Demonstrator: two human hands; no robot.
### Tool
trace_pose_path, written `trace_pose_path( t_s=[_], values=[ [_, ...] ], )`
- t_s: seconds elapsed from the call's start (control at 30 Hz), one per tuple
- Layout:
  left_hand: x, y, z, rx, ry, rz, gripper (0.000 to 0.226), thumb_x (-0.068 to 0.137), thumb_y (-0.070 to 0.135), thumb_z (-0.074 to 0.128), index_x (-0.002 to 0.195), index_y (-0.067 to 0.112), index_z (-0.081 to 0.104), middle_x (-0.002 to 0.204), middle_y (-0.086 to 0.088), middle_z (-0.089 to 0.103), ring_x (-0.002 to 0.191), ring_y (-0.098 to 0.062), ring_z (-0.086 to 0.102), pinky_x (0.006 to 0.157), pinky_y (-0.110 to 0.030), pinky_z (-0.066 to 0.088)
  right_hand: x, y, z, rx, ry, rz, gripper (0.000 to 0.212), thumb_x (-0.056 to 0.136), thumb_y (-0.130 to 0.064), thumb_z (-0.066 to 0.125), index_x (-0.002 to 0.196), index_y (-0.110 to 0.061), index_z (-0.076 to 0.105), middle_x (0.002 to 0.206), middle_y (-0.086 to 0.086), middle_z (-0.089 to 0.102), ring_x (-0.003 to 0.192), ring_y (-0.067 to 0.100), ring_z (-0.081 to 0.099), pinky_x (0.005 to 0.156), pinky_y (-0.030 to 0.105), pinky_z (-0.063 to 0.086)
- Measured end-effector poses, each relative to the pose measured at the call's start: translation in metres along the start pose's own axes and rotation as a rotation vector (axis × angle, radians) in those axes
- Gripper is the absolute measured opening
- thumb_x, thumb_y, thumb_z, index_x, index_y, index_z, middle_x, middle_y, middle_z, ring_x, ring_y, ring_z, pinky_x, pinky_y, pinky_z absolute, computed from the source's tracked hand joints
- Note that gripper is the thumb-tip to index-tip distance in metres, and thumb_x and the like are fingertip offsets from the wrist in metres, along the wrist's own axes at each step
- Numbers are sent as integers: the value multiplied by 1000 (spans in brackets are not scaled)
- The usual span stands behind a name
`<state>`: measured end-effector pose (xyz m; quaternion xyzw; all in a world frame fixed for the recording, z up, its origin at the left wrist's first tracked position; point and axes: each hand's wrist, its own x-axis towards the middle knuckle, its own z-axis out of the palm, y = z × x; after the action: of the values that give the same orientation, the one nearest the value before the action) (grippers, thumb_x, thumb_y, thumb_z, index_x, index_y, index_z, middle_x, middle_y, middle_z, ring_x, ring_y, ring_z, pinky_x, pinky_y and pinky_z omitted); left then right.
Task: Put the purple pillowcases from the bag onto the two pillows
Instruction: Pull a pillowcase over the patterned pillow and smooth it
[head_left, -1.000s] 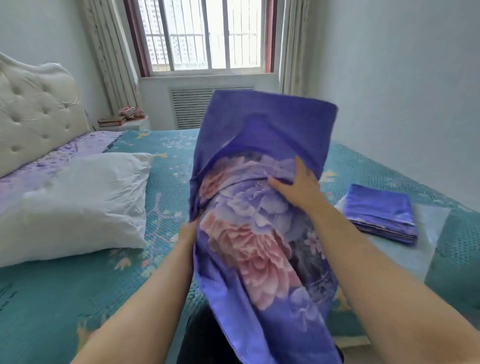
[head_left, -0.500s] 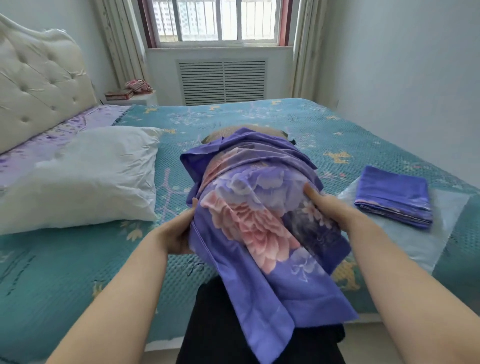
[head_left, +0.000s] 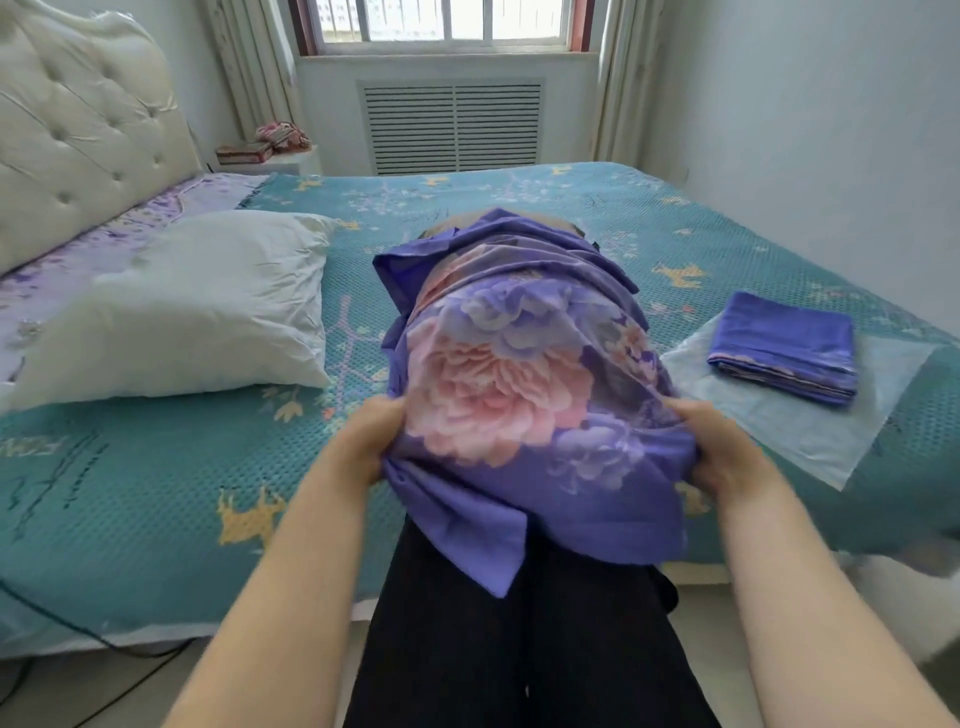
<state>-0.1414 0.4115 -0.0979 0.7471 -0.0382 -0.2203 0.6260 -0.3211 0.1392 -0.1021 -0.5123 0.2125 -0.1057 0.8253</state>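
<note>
A purple pillowcase (head_left: 519, 374) printed with pink and lilac flowers covers most of a pillow lying on the bed in front of me. A strip of the pillow (head_left: 550, 222) shows at the far end. My left hand (head_left: 371, 441) grips the case's left side near its open end. My right hand (head_left: 722, 452) grips the right side. Loose purple cloth hangs down over my dark trousers. A bare white pillow (head_left: 197, 306) lies to the left. The second purple pillowcase (head_left: 787, 345) lies folded on the flat clear bag (head_left: 810, 431) at the right.
The bed has a teal patterned cover (head_left: 130, 493) and a tufted cream headboard (head_left: 78, 130) at the left. A nightstand (head_left: 270, 156) with small items stands by the window. A white wall runs close along the right side. A dark cable (head_left: 78, 629) trails on the floor.
The pillow in its case has come down from upright to lying on the bed. Both hands slid toward me along the case's sides, pulling the cloth further over the pillow.
</note>
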Motion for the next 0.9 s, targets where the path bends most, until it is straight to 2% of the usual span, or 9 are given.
trace_pose_path(
  t_s=[0.07,0.2,0.27,0.4,0.5,0.67,0.8,0.83,0.9],
  values=[
    [3,6,-35,234,-114,-6,41,97,31,50,106,-7,63,100,-17,65,87,-21,58,81,-32,48,-9,-20,-12,-66,22,38,22,75,-16,62,88,-2,74,76,13,73,63,21,71,52,28,56],
    [9,-16,-82,737,-13,-129,30,94,19,55,69,4,61,59,-12,54,41,-16,43,45,-18,36,-12,-21,-49,-1033,340,196,22,89,-19,64,93,1,69,72,13,68,57,22,62,54,24,46],
    [16,-27,-86,884,141,-128,29,95,20,50,79,2,66,65,-15,62,47,-21,57,49,-21,43,-3,-15,-55,-1338,355,236,26,84,-23,69,97,-1,71,91,17,70,77,25,64,65,28,43],
    [30,-3,-49,772,334,240,28,92,33,49,93,11,65,98,-16,69,94,-34,63,80,-37,46,21,-30,-18,-1145,512,-173,30,85,-9,59,114,-3,64,113,17,66,106,28,61,89,33,44],
    [53,34,-12,717,272,445,29,92,34,52,105,12,66,108,-13,68,103,-32,60,87,-37,45,47,-53,18,-1105,444,-369,24,91,-20,56,106,-6,68,96,8,66,96,21,60,79,27,39],
    [116,79,21,766,193,364,62,93,46,47,143,13,30,127,-17,57,116,-36,53,95,-42,40,130,-82,33,-1234,395,-328,28,92,-34,53,110,-16,64,117,13,60,100,29,58,82,31,42],
    [166,103,28,874,190,306,97,86,52,57,150,16,-6,125,-22,57,111,-36,57,92,-40,44,182,-105,33,-1225,390,-195,77,86,-45,62,146,-14,26,144,19,35,128,37,42,103,43,37],
    [176,106,30,881,172,303,98,84,53,59,151,16,-3,122,-20,59,109,-34,58,89,-38,45,191,-111,35,-1200,358,-164,84,84,-45,66,148,-13,21,145,18,35,128,37,41,102,43,38],
    [195,110,38,948,114,356,73,84,48,63,143,15,34,121,-15,62,110,-32,59,87,-33,45,208,-122,38,-1247,264,-108,68,84,-38,68,138,-10,38,130,15,51,110,31,53,88,35,45]
  ],
)
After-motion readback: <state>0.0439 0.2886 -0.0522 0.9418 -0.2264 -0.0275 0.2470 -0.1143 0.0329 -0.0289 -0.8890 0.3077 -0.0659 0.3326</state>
